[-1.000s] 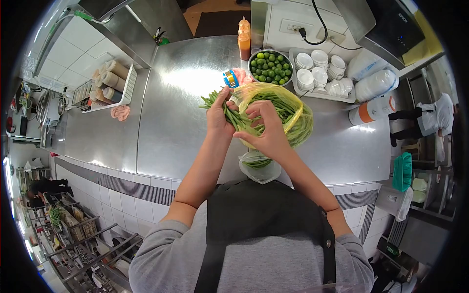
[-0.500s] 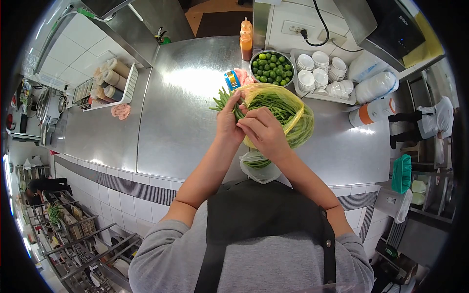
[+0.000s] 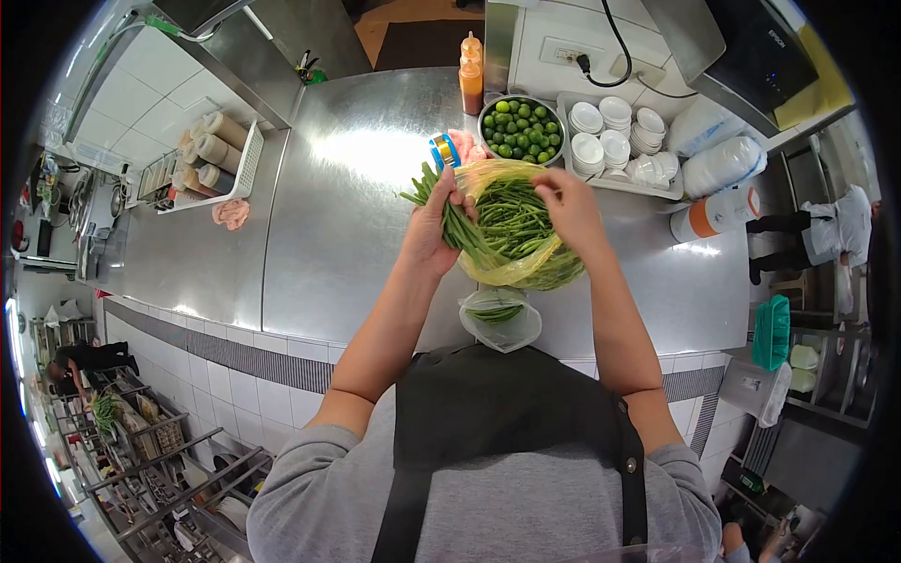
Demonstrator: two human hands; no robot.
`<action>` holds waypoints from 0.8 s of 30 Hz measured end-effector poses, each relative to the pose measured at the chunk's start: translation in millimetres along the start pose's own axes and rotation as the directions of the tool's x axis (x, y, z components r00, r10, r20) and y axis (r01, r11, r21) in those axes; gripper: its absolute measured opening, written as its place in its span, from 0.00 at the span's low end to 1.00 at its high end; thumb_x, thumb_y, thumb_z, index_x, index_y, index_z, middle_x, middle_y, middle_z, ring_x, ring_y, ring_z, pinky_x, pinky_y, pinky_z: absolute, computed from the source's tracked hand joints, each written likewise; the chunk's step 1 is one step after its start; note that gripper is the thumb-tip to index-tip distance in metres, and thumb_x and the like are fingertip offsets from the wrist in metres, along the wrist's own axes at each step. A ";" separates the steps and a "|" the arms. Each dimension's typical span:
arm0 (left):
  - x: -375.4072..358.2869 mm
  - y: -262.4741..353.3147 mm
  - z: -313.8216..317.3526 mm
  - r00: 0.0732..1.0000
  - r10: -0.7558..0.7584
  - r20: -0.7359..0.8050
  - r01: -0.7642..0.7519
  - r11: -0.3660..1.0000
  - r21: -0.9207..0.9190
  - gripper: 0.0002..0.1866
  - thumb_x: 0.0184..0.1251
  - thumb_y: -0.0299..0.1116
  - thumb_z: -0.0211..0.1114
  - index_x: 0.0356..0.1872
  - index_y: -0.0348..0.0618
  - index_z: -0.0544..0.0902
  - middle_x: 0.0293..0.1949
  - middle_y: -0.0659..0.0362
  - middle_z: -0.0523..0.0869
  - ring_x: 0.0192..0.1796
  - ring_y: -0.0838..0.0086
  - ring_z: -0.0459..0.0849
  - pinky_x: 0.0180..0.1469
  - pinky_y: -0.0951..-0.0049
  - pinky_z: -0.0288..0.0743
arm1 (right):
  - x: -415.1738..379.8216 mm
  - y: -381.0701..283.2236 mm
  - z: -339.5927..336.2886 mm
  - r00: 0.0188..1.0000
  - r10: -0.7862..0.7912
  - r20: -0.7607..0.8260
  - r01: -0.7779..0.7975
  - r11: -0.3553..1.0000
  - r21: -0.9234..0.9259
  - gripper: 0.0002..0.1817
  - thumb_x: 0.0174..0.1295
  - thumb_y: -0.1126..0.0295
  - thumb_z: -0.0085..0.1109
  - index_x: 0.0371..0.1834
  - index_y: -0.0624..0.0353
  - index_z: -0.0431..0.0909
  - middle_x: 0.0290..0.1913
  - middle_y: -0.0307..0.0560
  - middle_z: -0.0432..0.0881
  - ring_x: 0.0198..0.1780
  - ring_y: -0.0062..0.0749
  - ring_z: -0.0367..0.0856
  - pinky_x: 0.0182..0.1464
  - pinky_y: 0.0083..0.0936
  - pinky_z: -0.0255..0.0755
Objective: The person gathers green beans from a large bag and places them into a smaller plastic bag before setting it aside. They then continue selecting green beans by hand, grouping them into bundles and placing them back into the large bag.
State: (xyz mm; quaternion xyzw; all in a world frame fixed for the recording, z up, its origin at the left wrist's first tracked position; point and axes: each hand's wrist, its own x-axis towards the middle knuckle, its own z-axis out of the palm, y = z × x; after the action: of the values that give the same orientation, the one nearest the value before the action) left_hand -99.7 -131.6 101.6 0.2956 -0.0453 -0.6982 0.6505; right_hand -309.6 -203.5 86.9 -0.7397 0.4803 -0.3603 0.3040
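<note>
Head view: your left hand (image 3: 434,228) is closed around a bunch of green beans (image 3: 457,221), its fingers wrapped over the stems so that the cut ends fan out past your thumb toward the far-left of the yellow bag (image 3: 526,267). The other ends of that bunch run down into the bag's open mouth. Your right hand (image 3: 569,206) sits at the far-right rim of the bag with fingers curled and pinched on the plastic edge, holding the mouth open. The bag lies on the steel counter (image 3: 328,225), full of more beans, directly in front of your apron.

Just on your side of the bag, at the counter's near edge, lies a small clear bag (image 3: 500,321) with a few green pieces inside. Beyond the bag, touching or nearly touching its far-left edge, is a blue and yellow roll of tape (image 3: 441,151) beside a pink cloth (image 3: 465,144). Farther beyond the bag stands a metal bowl of limes (image 3: 519,128), with two sauce bottles (image 3: 469,77) to the bowl's left and a white tray of small cups (image 3: 610,141) to its right. To the right of the bag a white container with an orange band (image 3: 715,212) lies on its side. Well to the left of the bag, a white rack of paper rolls (image 3: 208,161) rests on the counter.
</note>
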 end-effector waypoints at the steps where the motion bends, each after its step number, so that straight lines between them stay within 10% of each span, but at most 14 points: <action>1: 1.7 -1.9 0.3 1.000 -0.001 0.001 0.001 1.000 0.001 0.14 0.74 0.43 0.67 0.32 0.49 0.75 0.27 0.66 0.78 0.30 0.80 0.79 0.34 0.80 0.81 | -0.3 3.6 3.8 1.000 0.001 -0.002 -0.001 1.000 0.000 0.04 0.63 0.75 0.61 0.39 0.61 0.84 0.37 0.52 0.84 0.39 0.48 0.84 0.44 0.37 0.77; 3: 5.2 -5.3 -0.7 0.990 -0.058 -0.127 0.063 0.997 0.034 0.08 0.74 0.35 0.66 0.43 0.44 0.77 0.33 0.61 0.85 0.32 0.79 0.84 0.36 0.78 0.87 | -1.1 6.6 14.9 0.966 -0.062 0.249 0.056 0.998 0.031 0.07 0.62 0.78 0.58 0.40 0.61 0.84 0.42 0.55 0.85 0.45 0.52 0.83 0.50 0.41 0.76; 12: 19.8 2.4 -22.6 0.999 -0.013 -0.035 0.012 1.000 -0.023 0.09 0.71 0.28 0.68 0.46 0.40 0.77 0.45 0.51 0.89 0.28 0.82 0.82 0.33 0.82 0.82 | 3.5 -4.9 54.7 0.882 -0.373 0.289 0.434 0.882 -0.184 0.05 0.59 0.79 0.59 0.36 0.62 0.82 0.41 0.50 0.82 0.48 0.48 0.80 0.52 0.41 0.75; 19: 5.2 -0.1 -0.5 0.981 0.144 -0.129 -0.108 0.962 0.251 0.10 0.68 0.28 0.71 0.44 0.39 0.79 0.34 0.59 0.85 0.27 0.84 0.78 0.28 0.82 0.75 | 5.9 -55.9 20.4 0.974 -0.226 -0.002 0.219 0.943 0.250 0.07 0.62 0.80 0.65 0.43 0.64 0.83 0.39 0.44 0.83 0.43 0.31 0.84 0.47 0.26 0.78; 24: 1.0 -10.7 14.6 0.973 0.196 0.125 -0.233 0.822 0.520 0.09 0.63 0.23 0.73 0.42 0.36 0.83 0.29 0.61 0.84 0.22 0.80 0.79 0.24 0.80 0.73 | 3.2 -62.5 11.2 0.995 -0.097 0.019 0.076 0.872 0.485 0.06 0.67 0.81 0.61 0.45 0.66 0.83 0.43 0.43 0.84 0.45 0.24 0.84 0.49 0.23 0.78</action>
State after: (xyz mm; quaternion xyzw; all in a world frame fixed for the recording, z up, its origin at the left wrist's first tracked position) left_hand -116.0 -135.6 108.5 0.4335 -0.2909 -0.5902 0.6157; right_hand -268.8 -183.2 131.2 -0.6685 0.3353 -0.4662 0.4727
